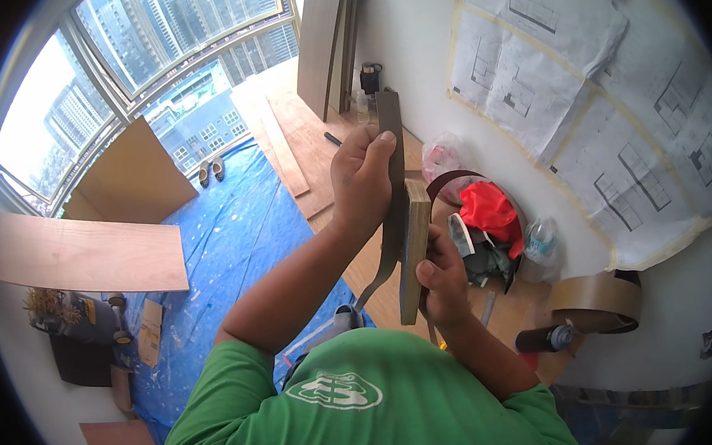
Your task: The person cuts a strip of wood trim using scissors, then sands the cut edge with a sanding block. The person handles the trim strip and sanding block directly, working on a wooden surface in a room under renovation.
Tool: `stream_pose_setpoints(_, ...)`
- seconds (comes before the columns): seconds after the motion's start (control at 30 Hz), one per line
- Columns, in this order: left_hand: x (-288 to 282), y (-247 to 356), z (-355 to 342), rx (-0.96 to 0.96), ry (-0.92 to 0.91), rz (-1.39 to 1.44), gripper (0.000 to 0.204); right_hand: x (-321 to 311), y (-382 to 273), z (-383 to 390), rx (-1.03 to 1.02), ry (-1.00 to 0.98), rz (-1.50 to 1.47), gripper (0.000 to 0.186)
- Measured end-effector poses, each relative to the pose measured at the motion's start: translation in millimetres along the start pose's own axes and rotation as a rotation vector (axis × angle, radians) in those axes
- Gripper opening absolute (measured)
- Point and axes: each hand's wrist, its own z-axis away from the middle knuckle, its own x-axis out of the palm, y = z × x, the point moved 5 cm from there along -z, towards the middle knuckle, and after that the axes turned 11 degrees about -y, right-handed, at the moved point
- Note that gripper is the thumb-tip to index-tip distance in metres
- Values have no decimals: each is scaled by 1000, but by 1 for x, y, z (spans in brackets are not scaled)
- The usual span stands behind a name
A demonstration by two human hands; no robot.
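Board edge: the board stands nearly upright in mid-air before the chest, its narrow layered edge turned toward the person.
Strip edge: the dark strip runs along the board's left side, rises above its top end and curves away leftward below; whether it touches all the way cannot be told.
Room left: the blue sheet spreads beyond the left forearm, out to a brown panel and a pale panel.
Room right: a red cloth, bottle, roll and flask sit near the wall with taped drawings.
Left hand: closed around the strip's upper part, thumb up, forearm slanting inward.
Right hand: lower, gripping the board's right side, thumb near its edge, arm bent.
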Motion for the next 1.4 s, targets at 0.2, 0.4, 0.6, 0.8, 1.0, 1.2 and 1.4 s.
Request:
stream_pose_setpoints(0.2, -3, -27, 16, -26, -99, 5, 16, 0, -1, -9, -44, 21, -172, 72)
stream_pose_setpoints(0.4, 2, -23, 31, -71, -98, -109, 15, -2, -10, -15, -74, 59, -199, 69)
stream_pose_setpoints(0.6, -9, -1, 37, 30, -39, -362, 22, -20, -18, -11, -101, 32, -53, 66)
stream_pose_setpoints(0.8, -12, -9, 29, 48, 61, -311, 22, 2, 14, 0, -6, 27, -87, 65)
stream_pose_setpoints(1.0, -11, -15, 28, 23, -3, -234, 23, 4, 13, -3, -15, 155, -24, 66)
stream_pose_setpoints(1.2, -8, -23, 72, -32, -187, -434, 24, -2, 2, -10, -130, 243, 8, 56)
stream_pose_setpoints(1.4, -17, -3, 71, 75, -86, -582, 26, -17, -5, -4, -92, 246, 152, 56)
